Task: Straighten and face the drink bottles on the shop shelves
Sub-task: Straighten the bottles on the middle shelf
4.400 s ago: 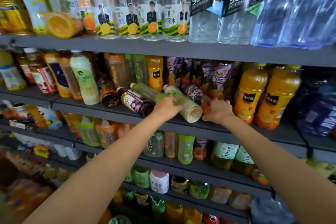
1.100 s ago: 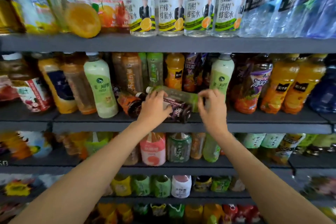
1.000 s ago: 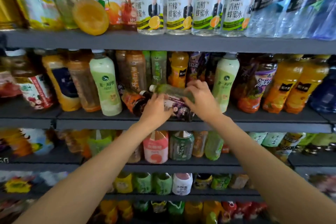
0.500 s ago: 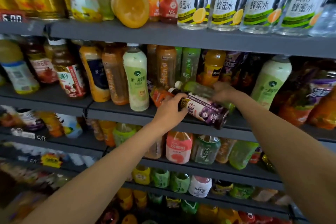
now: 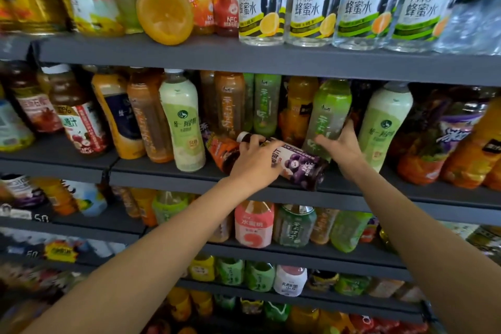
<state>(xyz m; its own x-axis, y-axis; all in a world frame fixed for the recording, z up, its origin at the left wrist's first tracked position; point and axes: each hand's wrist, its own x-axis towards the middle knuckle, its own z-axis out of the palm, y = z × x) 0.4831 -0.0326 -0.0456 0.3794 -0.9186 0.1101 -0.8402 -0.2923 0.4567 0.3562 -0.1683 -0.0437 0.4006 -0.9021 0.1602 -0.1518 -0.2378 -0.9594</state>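
On the second grey shelf (image 5: 271,187) a purple grape juice bottle (image 5: 298,165) lies on its side, base toward me. My left hand (image 5: 254,160) grips it near the neck. Beneath it another fallen bottle with an orange label (image 5: 222,149) lies partly hidden. My right hand (image 5: 341,146) holds the lower part of a clear green tea bottle (image 5: 328,116), which stands nearly upright, tilted slightly, just right of the grape bottle. Two pale green milky bottles, one (image 5: 184,122) to the left and one (image 5: 385,125) to the right, stand upright on either side.
Upright tea and juice bottles fill the shelf's back row. On the shelf above, an orange bottle (image 5: 165,13) lies with its base facing out beside clear honey water bottles (image 5: 260,5). Lower shelves hold more small bottles. Purple and orange bottles (image 5: 444,138) lean at the right.
My right hand has lifted the green tea bottle from lying across the grape bottle to nearly upright. My left hand stays on the grape bottle. The view has shifted left and closer.
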